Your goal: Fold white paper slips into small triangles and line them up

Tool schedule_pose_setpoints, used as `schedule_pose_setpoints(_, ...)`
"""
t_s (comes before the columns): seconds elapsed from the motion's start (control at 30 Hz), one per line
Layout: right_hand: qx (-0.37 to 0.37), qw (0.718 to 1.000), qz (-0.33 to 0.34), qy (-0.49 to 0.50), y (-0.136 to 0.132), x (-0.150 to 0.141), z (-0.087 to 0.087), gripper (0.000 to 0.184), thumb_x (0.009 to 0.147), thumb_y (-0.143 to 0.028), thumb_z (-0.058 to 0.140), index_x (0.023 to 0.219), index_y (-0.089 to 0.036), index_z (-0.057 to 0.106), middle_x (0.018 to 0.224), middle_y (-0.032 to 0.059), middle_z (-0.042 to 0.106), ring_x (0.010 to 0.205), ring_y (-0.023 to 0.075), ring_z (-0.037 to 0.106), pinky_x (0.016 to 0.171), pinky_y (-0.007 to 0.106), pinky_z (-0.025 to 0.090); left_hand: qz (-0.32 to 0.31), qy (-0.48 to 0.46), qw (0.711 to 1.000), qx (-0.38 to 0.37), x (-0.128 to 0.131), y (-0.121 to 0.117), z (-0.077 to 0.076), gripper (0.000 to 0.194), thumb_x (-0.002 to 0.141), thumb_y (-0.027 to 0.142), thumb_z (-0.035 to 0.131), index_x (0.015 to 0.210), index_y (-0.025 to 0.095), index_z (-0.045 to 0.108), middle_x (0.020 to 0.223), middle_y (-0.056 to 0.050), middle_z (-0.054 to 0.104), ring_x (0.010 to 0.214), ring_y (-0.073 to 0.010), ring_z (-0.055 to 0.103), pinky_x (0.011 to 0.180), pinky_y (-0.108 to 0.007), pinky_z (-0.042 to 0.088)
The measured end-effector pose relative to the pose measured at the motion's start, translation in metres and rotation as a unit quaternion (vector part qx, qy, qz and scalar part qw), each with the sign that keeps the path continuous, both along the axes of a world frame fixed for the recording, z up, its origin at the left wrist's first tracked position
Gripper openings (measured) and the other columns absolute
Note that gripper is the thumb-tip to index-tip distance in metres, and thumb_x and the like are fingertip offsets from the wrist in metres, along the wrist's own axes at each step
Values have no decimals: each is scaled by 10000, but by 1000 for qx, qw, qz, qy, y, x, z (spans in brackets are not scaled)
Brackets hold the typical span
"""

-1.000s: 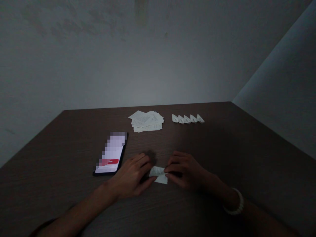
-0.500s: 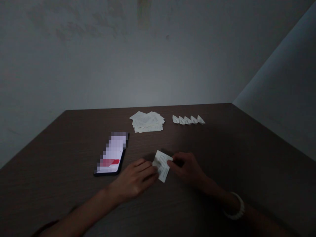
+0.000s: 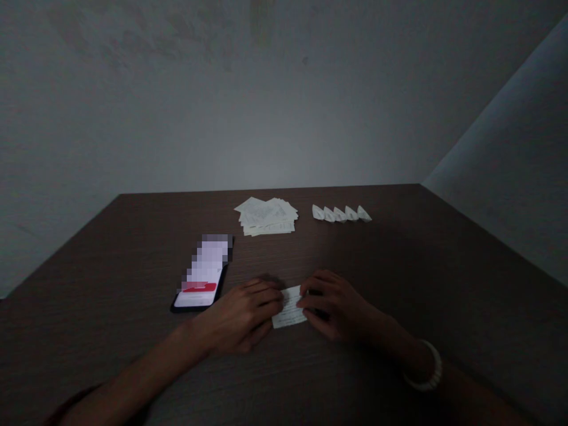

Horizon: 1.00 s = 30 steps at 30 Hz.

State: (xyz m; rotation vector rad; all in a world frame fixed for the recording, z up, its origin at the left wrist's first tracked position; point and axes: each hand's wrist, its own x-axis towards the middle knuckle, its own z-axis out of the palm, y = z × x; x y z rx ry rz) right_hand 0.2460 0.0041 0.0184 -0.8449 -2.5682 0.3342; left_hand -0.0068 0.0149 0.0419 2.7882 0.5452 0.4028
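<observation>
A small piece of printed paper point(image 3: 289, 310) lies on the dark wooden table between my two hands, its printed lines facing up. The left edge of the paper is under the curled fingertips of my left hand point(image 3: 248, 313). My right hand point(image 3: 332, 303) wears a white bracelet point(image 3: 432, 367) at the wrist and has its bent fingers and thumb on the paper's right side. Both hands are closed on the sheet, and parts of its edges are hidden beneath the fingers.
To the left, a phone point(image 3: 199, 296) with a lit, partly blurred screen lies on the table point(image 3: 133, 248). A loose pile of printed papers point(image 3: 268, 216) sits farther back. Right of it stands a row of several small folded paper pieces point(image 3: 341, 214). A grey wall point(image 3: 266, 118) rises behind.
The paper was partly folded over, then opened out at an angle between the fingers. Now it lies flatter and turned, with both hands pressed closer on its sides.
</observation>
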Motion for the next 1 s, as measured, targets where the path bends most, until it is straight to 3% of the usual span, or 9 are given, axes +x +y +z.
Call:
schedule_pose_setpoints(0.3, 7, 1000, -17, 7, -1, -3, -3, 106, 862, -289, 601, 904, -208, 654, 976, 43, 614, 900, 186, 514, 811, 345, 400, 12, -21, 998, -57, 0, 1, 9, 283, 776, 128, 569, 1051, 151, 630, 1185, -107, 633, 1199, -267, 524, 1008, -477, 453)
schedule_pose_setpoints(0.43, 12, 999, 29, 4, -2, 0, -3, 94, 840, -192, 590, 896, -223, 658, 1035, 29, 627, 941, 184, 523, 845, 343, 404, 14, -20, 998, -62, 0, 1, 12, 276, 787, 132, 576, 1051, 164, 648, 1186, -93, 641, 1188, -259, 535, 1007, -475, 452)
schedule_pose_setpoints(0.57, 18, 997, 74, -9, -5, 3, -3, 204, 788, -150, 606, 953, -257, 658, 1084, 2, 632, 930, 172, 536, 819, 329, 416, 15, -13, 997, -73, -1, 2, 13, 301, 786, 122, 584, 1076, 171, 649, 1204, -86, 640, 1190, -256, 538, 1002, -471, 454)
schedule_pose_setpoints(1.0, 34, 993, 100, -48, -7, 1, 2, 166, 869, -200, 579, 1004, -266, 647, 1060, -1, 645, 929, 173, 542, 779, 336, 396, 14, -23, 995, -92, 0, 5, 15, 217, 847, 129, 560, 1031, 190, 657, 1181, -63, 644, 1175, -245, 538, 1013, -465, 444)
